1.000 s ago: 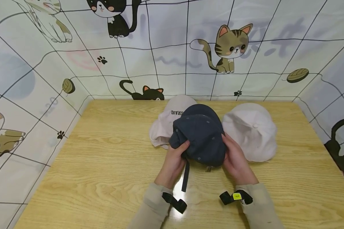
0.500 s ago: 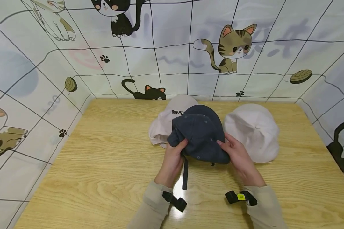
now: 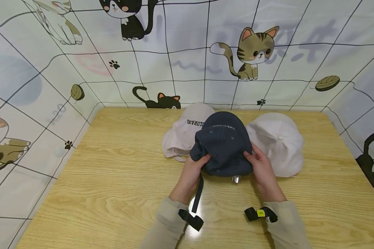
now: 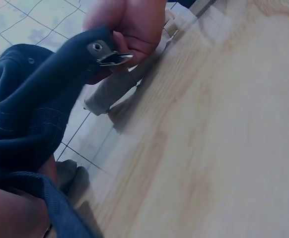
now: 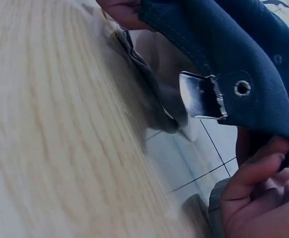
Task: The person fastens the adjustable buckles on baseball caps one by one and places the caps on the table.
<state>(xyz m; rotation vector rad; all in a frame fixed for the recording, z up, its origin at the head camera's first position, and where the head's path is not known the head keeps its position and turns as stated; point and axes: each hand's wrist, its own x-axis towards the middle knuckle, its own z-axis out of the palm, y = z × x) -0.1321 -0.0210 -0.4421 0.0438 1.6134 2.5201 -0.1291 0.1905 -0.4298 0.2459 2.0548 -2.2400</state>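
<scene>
Both hands hold a navy baseball cap (image 3: 225, 148) over the middle of the table, its brim pointing away and light lettering along the front. My left hand (image 3: 191, 173) grips the cap's left back edge, thumb on top, with the loose fabric strap (image 3: 198, 193) hanging beside it. On the other side my right hand (image 3: 263, 173) pinches the right back edge between thumb and fingers. A metal buckle (image 5: 201, 95) hangs open from the back edge, near an eyelet (image 5: 242, 89) in the right wrist view. The fingers beneath the cap are partly hidden in the head view.
A pale cap (image 3: 180, 135) with dark COLORADO lettering lies behind on the left, partly covered by the navy one. To the right sits a white cap (image 3: 280, 148). The wooden table (image 3: 106, 180) meets a cat-print cloth wall (image 3: 187, 65) at the back.
The navy cap has turned so its front lettering shows, and it has shifted slightly right. My right hand first moved outward along the edge; the metal buckle now hangs in sight.
</scene>
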